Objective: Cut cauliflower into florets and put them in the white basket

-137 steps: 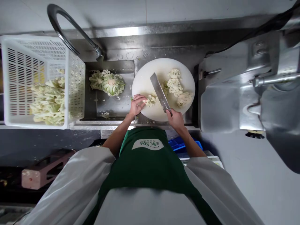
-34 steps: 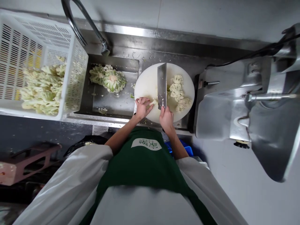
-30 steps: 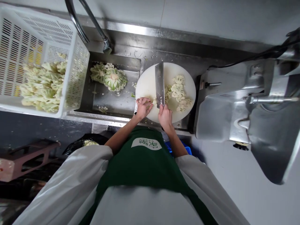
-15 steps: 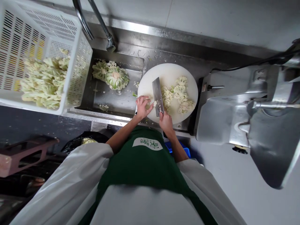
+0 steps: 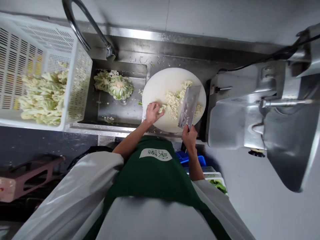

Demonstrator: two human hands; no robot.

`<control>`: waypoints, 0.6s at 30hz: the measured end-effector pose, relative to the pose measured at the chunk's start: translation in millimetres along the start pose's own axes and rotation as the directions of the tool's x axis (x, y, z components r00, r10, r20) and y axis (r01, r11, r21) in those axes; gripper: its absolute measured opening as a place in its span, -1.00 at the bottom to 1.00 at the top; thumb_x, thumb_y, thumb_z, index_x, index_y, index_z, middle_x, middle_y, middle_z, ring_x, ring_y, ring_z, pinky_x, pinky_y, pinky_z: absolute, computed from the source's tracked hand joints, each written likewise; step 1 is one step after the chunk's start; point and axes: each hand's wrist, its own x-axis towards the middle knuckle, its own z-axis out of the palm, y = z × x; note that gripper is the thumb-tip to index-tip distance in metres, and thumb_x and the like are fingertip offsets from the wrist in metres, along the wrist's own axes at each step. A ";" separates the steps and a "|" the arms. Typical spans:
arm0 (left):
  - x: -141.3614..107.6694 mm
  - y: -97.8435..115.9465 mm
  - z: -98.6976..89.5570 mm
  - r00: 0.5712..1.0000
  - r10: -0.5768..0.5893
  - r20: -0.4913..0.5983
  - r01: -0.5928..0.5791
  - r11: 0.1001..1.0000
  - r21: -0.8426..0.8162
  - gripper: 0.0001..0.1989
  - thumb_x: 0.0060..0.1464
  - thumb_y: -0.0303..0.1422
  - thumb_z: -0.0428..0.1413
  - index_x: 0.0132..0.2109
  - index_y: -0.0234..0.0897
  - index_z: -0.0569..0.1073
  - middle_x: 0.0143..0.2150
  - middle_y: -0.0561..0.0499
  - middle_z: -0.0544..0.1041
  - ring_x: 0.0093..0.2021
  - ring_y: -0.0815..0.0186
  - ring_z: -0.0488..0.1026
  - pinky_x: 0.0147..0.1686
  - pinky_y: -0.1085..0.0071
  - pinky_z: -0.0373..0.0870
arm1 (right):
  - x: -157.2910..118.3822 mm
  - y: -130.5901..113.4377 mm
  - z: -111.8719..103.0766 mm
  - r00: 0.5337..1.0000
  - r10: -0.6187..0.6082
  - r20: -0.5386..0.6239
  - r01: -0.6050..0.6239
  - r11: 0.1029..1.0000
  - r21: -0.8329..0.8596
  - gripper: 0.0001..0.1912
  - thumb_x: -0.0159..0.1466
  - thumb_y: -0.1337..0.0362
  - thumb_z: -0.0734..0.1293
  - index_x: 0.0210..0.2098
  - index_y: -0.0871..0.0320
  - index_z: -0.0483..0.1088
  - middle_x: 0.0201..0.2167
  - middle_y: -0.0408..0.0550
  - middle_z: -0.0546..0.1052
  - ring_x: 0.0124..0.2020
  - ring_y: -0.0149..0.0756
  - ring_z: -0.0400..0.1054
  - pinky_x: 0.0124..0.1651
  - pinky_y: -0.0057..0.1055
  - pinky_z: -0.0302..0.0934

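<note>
My right hand (image 5: 190, 136) is closed round the handle of a cleaver (image 5: 190, 104). Its broad blade lies tilted flat over the right part of a round white cutting board (image 5: 156, 81), hiding some of the cauliflower there. My left hand (image 5: 152, 112) rests at the board's left front, fingers curled around a small cauliflower floret (image 5: 162, 108) that partly shows at the fingertips. Chopped cauliflower pieces (image 5: 172, 101) lie between that hand and the blade. One larger floret (image 5: 186, 84) shows just above the cleaver.
Left of the board, a steel sink (image 5: 117, 111) holds cauliflower heads (image 5: 120, 87), with a faucet (image 5: 110, 51) behind it. A white slotted crate (image 5: 79, 83) with cauliflower pieces stands farther left. At right is a metal slicer (image 5: 226, 128); blue trays (image 5: 185, 159) sit below the counter.
The cleaver has moved right, away from my left hand, and its blade has turned from nearly upright to flat over the florets. My left hand stays near the same spot. The view has shifted slightly.
</note>
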 end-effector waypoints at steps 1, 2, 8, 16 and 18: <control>0.5 -1.6 -1.0 0.999 -0.019 -0.026 0.016 0.996 -0.091 -0.75 0.04 -0.14 0.31 -0.28 -0.21 0.53 0.03 -0.19 0.50 0.10 0.02 0.43 0.16 0.09 0.35 | -2.3 0.5 -0.2 1.000 0.017 0.011 -0.017 1.000 -0.005 -0.59 0.44 0.06 0.08 -0.15 0.20 0.43 -0.42 0.07 0.53 -0.35 -0.14 0.42 -0.25 -0.32 0.21; 2.1 -1.3 -2.3 0.996 -0.060 -0.062 0.047 0.981 -0.189 -0.74 0.01 -0.14 0.32 -0.30 -0.20 0.52 -0.01 -0.17 0.51 0.06 0.06 0.45 0.12 0.13 0.38 | -4.3 0.8 -0.2 0.999 0.029 0.016 -0.029 1.000 -0.008 -0.58 0.44 0.06 0.08 -0.15 0.20 0.43 -0.42 0.06 0.53 -0.34 -0.14 0.42 -0.25 -0.32 0.21; 28.7 22.8 -43.4 0.841 -0.536 -0.075 0.243 0.498 -0.833 -0.58 0.04 0.08 0.24 -0.29 -0.21 0.44 -0.33 -0.04 0.49 -0.28 0.23 0.49 -0.31 0.34 0.42 | -9.7 -0.8 2.8 0.996 0.044 0.075 -0.046 0.999 0.030 -0.59 0.43 0.06 0.08 -0.14 0.19 0.43 -0.42 0.06 0.54 -0.36 -0.14 0.42 -0.26 -0.33 0.20; 14.6 10.8 -172.5 0.908 -0.409 -0.092 0.172 0.564 -0.808 -0.40 0.18 0.26 -0.07 -0.11 -0.17 0.46 -0.17 -0.16 0.52 -0.10 0.05 0.52 -0.35 0.22 0.43 | -2.2 -37.3 21.9 0.867 -0.270 0.419 0.320 0.946 -0.052 -0.66 0.42 0.11 0.11 -0.25 0.15 0.41 -0.38 0.09 0.57 -0.32 -0.14 0.44 -0.22 -0.34 0.14; 14.1 -4.0 -208.9 0.872 -0.463 -0.156 0.130 0.528 -0.840 -0.46 0.18 0.21 -0.02 -0.16 -0.19 0.47 -0.20 -0.15 0.53 -0.11 0.07 0.53 -0.37 0.26 0.45 | 1.7 -45.0 32.3 0.803 -0.308 0.510 0.396 0.915 -0.073 -0.68 0.43 0.13 0.13 -0.27 0.14 0.42 -0.38 0.08 0.58 -0.30 -0.15 0.44 -0.22 -0.35 0.13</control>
